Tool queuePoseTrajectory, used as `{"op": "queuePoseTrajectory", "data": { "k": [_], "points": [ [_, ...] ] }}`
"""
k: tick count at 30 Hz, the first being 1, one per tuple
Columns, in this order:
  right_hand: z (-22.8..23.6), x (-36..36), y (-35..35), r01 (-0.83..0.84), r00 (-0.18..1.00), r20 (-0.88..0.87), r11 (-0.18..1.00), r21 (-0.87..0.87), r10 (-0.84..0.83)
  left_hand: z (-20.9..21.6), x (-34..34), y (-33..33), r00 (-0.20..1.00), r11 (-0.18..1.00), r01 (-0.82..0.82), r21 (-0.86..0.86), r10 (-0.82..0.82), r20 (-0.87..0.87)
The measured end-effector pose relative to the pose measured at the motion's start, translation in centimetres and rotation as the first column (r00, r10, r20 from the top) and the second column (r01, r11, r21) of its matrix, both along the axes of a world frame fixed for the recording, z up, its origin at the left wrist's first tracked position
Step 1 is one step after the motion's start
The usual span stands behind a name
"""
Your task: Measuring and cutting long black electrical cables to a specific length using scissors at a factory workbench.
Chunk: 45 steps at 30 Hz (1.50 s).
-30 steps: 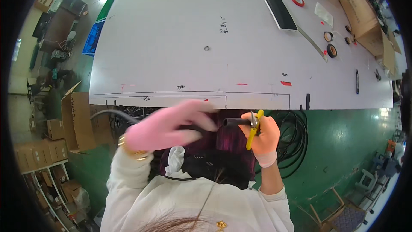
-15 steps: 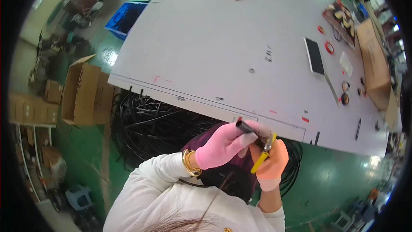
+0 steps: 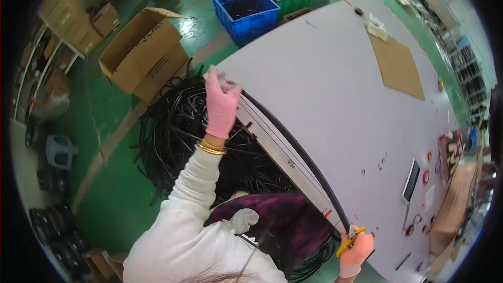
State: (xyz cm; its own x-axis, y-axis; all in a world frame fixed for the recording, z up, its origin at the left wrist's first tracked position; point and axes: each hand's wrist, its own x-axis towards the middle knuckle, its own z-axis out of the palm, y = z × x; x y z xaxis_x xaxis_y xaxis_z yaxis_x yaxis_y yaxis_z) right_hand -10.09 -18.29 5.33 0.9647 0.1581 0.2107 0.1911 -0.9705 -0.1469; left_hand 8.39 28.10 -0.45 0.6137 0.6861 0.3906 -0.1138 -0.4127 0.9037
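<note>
A black tube (image 3: 298, 147) stretches along the near edge of the white table (image 3: 335, 110), bending in a long curve. At the table's left corner my left hand (image 3: 222, 99), in a pink glove, is closed on the tube's far end; the fingers partly hide it. My right hand (image 3: 358, 249), in an orange glove, grips a small hand cutter with yellow handles (image 3: 350, 241). The cutter's metal head is beside the tube's near end, and whether it touches the tube cannot be made out. Lines are marked along the table edge by the tube.
Below the table edge lies a big heap of black tubes (image 3: 173, 131). An open cardboard box (image 3: 152, 57) stands left, with blue (image 3: 251, 26) and green (image 3: 293, 2) crates beyond. On the table are a brown cardboard sheet (image 3: 401, 68), a phone (image 3: 411, 181) and tape rolls (image 3: 425, 176).
My view has swung left. My hands, close together before, are now far apart: the left has gone to the table's left corner, and the tube now lies stretched between them along the edge.
</note>
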Motion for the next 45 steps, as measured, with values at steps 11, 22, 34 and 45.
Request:
{"op": "queuePoseTrajectory", "data": {
  "k": [11, 22, 34, 45],
  "points": [
    [2.4, 4.9, 3.7, -0.221, 0.946, -0.242, 0.975, 0.005, 0.216, -0.4, 2.6, 0.5, 0.886, 0.703, 0.463, 0.54, -0.342, -0.314],
    [1.8, 7.6, 7.6, -0.365, 0.908, -0.231, 0.931, -0.027, 0.349, -1.2, 3.1, 4.7, 0.89, 0.686, 0.456, 0.567, -0.333, -0.313],
    [2.4, 7.9, 8.7, -0.373, 0.894, -0.275, 0.928, -0.022, 0.353, -1.9, 3.3, 5.3, 0.907, 0.694, 0.421, 0.584, -0.315, -0.28],
    [0.1, 7.7, 6.4, -0.383, 0.907, -0.218, 0.921, -0.068, 0.361, -1.5, 3.2, 5.5, 0.919, 0.696, 0.394, 0.601, -0.323, -0.228]
  ]
}}
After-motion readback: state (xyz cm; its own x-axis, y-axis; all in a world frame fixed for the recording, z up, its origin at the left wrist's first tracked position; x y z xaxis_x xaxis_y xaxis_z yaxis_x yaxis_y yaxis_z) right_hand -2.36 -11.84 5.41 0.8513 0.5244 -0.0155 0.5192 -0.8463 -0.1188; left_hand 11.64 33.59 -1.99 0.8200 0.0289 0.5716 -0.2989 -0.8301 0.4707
